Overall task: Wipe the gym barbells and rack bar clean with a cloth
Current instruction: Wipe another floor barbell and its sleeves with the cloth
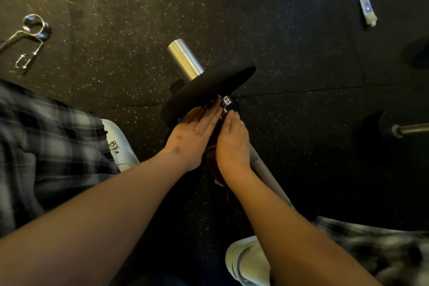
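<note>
Fingers [207, 117] of the left hand [191, 134] lie straight and together, pressing the dark maroon cloth [212, 155] flat against the shaft of the silver steel barbell [262, 166] from the side. The right hand [232, 140] curls its fingers over the same cloth and bar, thumb hidden. The cloth sits sandwiched between both palms with its tail hanging below the wrists, likely so it wraps the shaft for a rub right by the collar. The barbell lies angled between the person's knees on the speckled black rubber floor [290, 53]. The round black weight plate [209, 89] seems to keep the shaft off the floor, leaving room for the hands. A chrome spring collar clip [32, 30] lies well apart at left, probably pulled off for access.
</note>
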